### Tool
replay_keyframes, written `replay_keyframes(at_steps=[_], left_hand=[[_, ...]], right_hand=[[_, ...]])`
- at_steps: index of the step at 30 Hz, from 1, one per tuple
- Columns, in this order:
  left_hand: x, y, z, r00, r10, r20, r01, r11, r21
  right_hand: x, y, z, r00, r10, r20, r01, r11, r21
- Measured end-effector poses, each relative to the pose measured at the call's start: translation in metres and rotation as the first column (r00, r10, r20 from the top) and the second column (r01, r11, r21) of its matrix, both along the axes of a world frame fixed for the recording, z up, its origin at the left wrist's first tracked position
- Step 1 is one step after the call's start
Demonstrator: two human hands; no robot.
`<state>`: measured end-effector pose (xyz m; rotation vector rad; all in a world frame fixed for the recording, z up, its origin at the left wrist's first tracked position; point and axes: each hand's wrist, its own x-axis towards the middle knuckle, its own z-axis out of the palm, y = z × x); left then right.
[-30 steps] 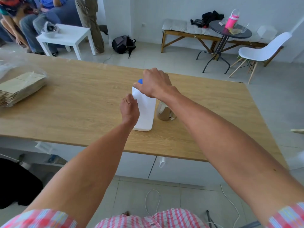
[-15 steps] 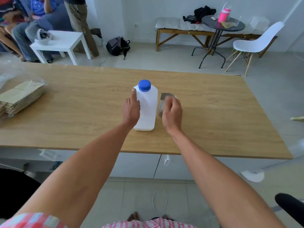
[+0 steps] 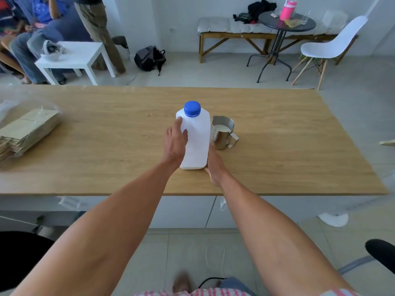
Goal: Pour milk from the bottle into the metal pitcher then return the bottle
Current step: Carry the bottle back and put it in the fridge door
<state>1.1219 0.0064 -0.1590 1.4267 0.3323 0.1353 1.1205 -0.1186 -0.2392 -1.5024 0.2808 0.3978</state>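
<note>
A white milk bottle with a blue cap stands upright in the middle of the wooden table. My left hand grips its left side, thumb and fingers on the plastic. My right hand lies flat and slightly blurred against the bottle's lower right edge, its fingertips partly hidden by the bottle. Just right of the bottle, almost touching it, stands the metal pitcher, handle turned right, with white milk inside.
A stack of brown paper bags in clear plastic lies at the table's left end. Beyond the table are a white side table, seated people, a backpack, a round black table and a white chair.
My right hand left the blue cap, dropped past the pitcher and now sits low by the bottle's base. My left hand stayed on the bottle's left side. The pitcher is now uncovered.
</note>
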Motion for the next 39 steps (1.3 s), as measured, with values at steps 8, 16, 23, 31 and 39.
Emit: replay_keyframes(at_steps=[8, 16, 23, 31, 39], left_hand=[[-0.040, -0.003, 0.017, 0.989, 0.139, 0.057, -0.140, 0.990, 0.013], [-0.105, 0.005, 0.028, 0.923, 0.384, 0.012, -0.384, 0.923, 0.012], [-0.184, 0.037, 0.037, 0.781, 0.620, 0.076, -0.622, 0.783, -0.006], [-0.303, 0.088, 0.036, 0.560, 0.822, 0.102, -0.824, 0.566, -0.035], [-0.467, 0.123, 0.036, 0.290, 0.947, 0.135, -0.950, 0.302, -0.078]], right_hand=[[-0.021, -0.008, 0.013, 0.988, 0.144, 0.052, -0.141, 0.988, -0.058], [-0.059, 0.001, 0.033, 0.858, 0.486, 0.167, -0.474, 0.874, -0.105], [-0.109, 0.051, 0.024, 0.759, 0.637, 0.138, -0.638, 0.769, -0.039], [-0.203, 0.127, 0.021, 0.561, 0.810, 0.173, -0.817, 0.575, -0.046], [-0.343, 0.195, 0.029, 0.290, 0.938, 0.190, -0.943, 0.314, -0.110]])
